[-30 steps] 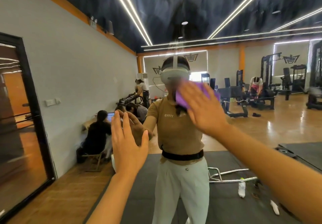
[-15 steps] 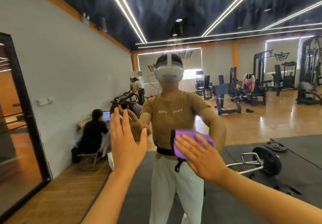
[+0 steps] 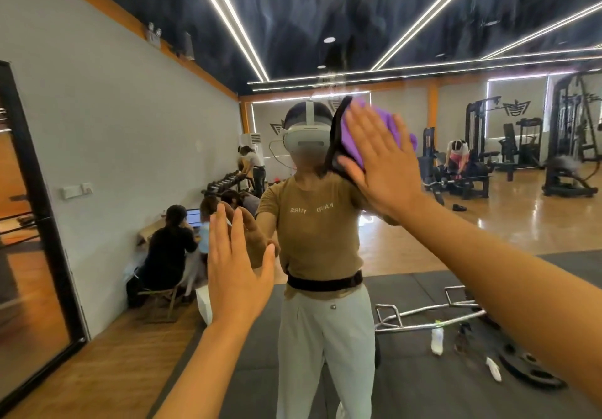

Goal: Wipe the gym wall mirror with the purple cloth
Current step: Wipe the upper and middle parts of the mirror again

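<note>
Purple cloth (image 3: 384, 132) sits high on the gym wall mirror (image 3: 130, 109), at head level of the reflected person, right of centre in the head view.

Head view: right hand (image 3: 379, 158) lies flat over the cloth, fingers straight and spread, palm pressing it to the glass; nothing is pinched. Cloth edges show above and beside the fingers, with a dark fold at the left edge. Left hand (image 3: 237, 272) is also flat and open, fingers straight and together, apparently braced against the mirror lower down, meeting its own reflection. It holds nothing.

Handling judgement: the cloth looks soft, light and limp, so it would bunch or slide out from under the palm if pressure eases. Best controlled with a broad flat palm over its middle. The mirror is rigid and smooth, probably slippery, and fragile under hard knocks.

Reflected behind: gym machines (image 3: 475, 158), a barbell frame (image 3: 430, 314) on dark mats, seated people (image 3: 169, 246).
</note>
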